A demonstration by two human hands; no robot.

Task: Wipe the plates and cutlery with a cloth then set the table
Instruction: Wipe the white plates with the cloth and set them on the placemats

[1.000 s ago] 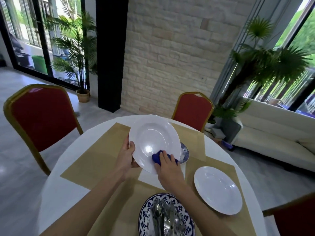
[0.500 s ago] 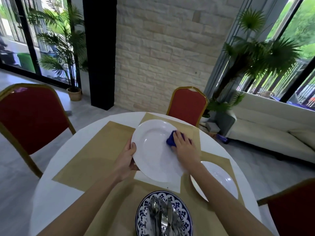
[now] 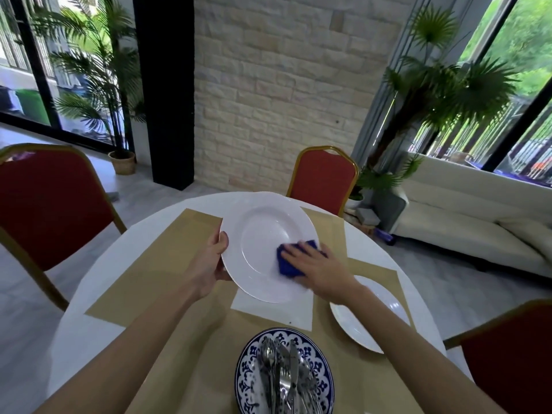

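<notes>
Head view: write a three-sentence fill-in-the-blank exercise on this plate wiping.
The left hand grips a ____ plate.
The right hand presses a ____ cloth on it.
The far chair is ____.
Missing: white, blue, red.

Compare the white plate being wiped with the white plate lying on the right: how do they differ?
The held plate is lifted and tilted, gripped at its rim by the left hand; the table plate lies flat on a tan mat. The held plate has the blue cloth pressed on it by the right hand; the table plate shows nothing on it. Both are round, white and wide-rimmed.
</notes>
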